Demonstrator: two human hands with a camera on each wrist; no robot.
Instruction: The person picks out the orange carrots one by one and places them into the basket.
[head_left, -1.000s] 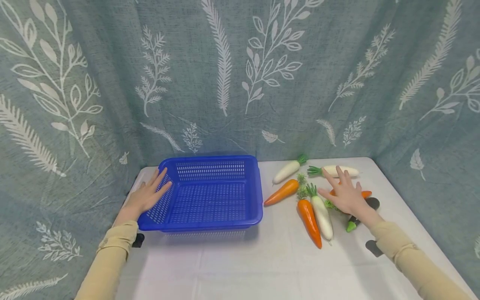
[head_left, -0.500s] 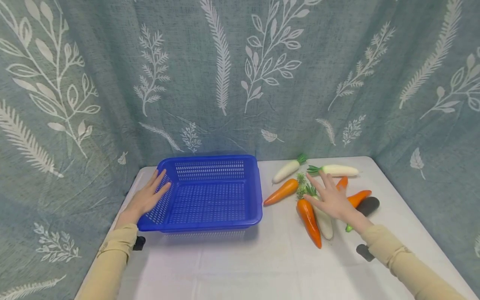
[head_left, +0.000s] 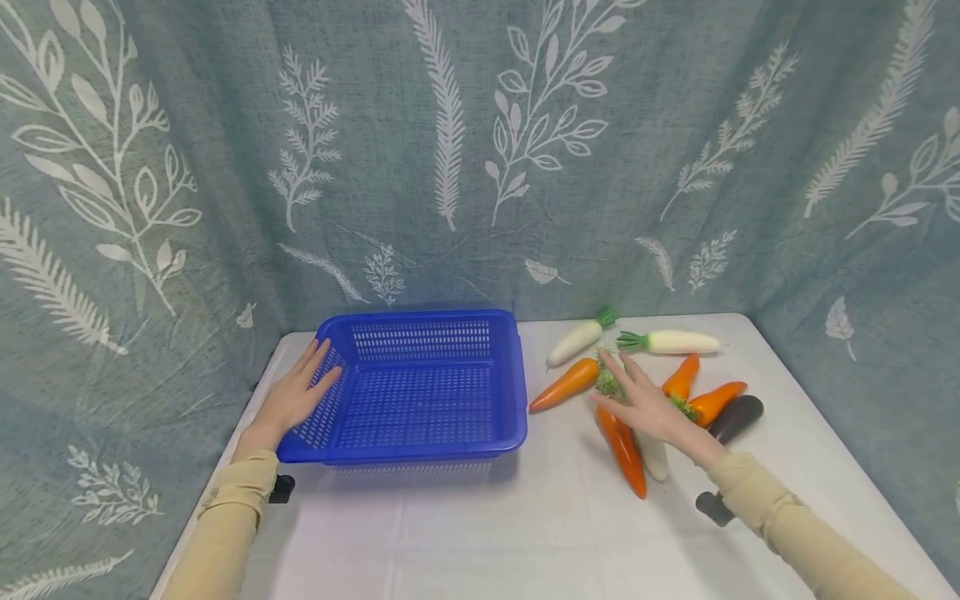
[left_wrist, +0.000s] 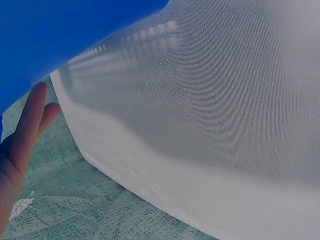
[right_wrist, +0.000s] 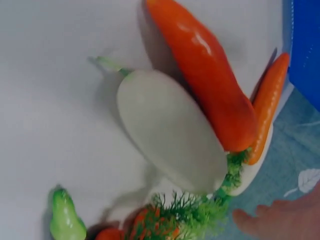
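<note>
A blue plastic basket (head_left: pixel 412 408) with slotted walls stands at the left of the table. My left hand (head_left: pixel 288 404) is at its left side, fingers extended; whether it touches the rim, I cannot tell. In the left wrist view its fingers (left_wrist: pixel 31 117) show just beside the blue wall. My right hand (head_left: pixel 647 406), fingers spread, is over the vegetables and holds nothing. Beneath it lie a carrot (right_wrist: pixel 205 75) and a white radish (right_wrist: pixel 167 127), their leafy tops partly hidden in the head view. Another carrot (head_left: pixel 566 385) points toward the basket.
Two more white radishes (head_left: pixel 576 343) lie along the table's back edge. Right of my right hand are two carrots (head_left: pixel 681 379) and a dark eggplant (head_left: pixel 738 417). A patterned blue-green curtain (head_left: pixel 465 167) hangs behind the white table (head_left: pixel 450 533).
My right hand has moved left, from above the eggplant and right-hand carrots to above the front carrot and radish. The left hand and the basket have stayed in place.
</note>
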